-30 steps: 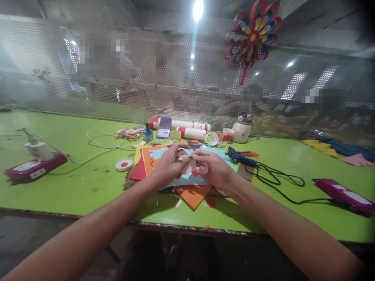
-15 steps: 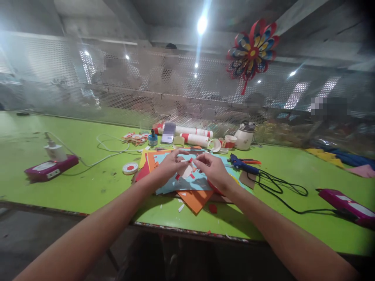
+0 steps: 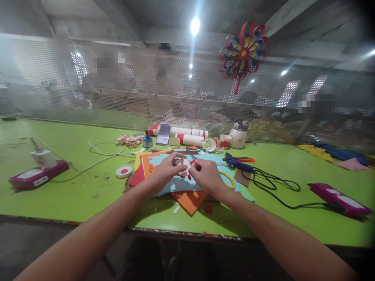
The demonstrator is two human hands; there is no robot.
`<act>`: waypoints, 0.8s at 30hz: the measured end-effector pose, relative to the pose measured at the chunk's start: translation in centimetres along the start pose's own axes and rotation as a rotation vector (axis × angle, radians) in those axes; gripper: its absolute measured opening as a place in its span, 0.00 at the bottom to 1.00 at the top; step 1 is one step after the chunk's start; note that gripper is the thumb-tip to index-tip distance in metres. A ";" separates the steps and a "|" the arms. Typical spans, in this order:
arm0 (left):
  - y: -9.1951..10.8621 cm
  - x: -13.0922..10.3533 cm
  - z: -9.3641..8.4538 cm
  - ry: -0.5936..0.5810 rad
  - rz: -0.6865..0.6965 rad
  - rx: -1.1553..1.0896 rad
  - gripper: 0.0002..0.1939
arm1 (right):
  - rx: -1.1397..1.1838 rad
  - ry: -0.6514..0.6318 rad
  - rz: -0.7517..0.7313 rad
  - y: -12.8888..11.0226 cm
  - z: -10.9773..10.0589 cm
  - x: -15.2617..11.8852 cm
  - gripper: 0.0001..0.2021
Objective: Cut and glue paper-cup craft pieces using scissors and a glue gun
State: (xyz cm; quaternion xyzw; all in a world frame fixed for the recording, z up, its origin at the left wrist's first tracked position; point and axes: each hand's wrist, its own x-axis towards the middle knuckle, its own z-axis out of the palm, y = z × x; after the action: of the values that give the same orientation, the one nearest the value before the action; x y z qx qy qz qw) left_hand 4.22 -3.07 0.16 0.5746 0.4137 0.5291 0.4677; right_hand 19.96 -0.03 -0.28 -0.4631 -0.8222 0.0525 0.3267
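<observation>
My left hand is closed on the edge of a small white paper disc that has red pieces on it. Close against the disc's right side is my right hand, its fingers pinched together; what they hold is too small to make out. Both hands are over light blue paper sheets, stacked with orange paper and red paper. A yellow ring, perhaps a scissors handle, lies beside my right wrist.
A blue glue gun with a black cable lies to the right. Purple power strips sit on both sides. Paper cups, a blue bottle and a white kettle stand behind. A round white-and-red piece lies left.
The view has shifted slightly, so the table items appear further left. My right hand has turned and its fingers are more curled; the yellow ring now shows more fully.
</observation>
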 end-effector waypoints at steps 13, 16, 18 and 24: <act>-0.7 0.6 -0.4 0.171 0.088 0.114 0.09 | 0.102 0.187 -0.112 -0.5 -0.2 -0.5 0.17; -1.0 0.7 -0.5 0.157 0.098 0.149 0.07 | 0.112 0.227 -0.236 -0.6 -0.9 -0.4 0.08; -1.1 0.8 -0.5 0.134 0.104 0.171 0.07 | 0.119 0.190 -0.349 -0.4 -1.2 -0.3 0.02; -0.8 0.6 -0.4 0.053 0.100 0.208 0.10 | 0.149 0.053 -0.509 0.6 -1.0 0.4 0.04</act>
State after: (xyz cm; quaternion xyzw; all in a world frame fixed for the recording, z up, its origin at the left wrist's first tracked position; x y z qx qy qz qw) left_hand 3.90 -2.25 -0.49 0.6257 0.4496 0.5209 0.3674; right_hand 20.82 0.39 0.48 -0.2172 -0.8974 0.0169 0.3838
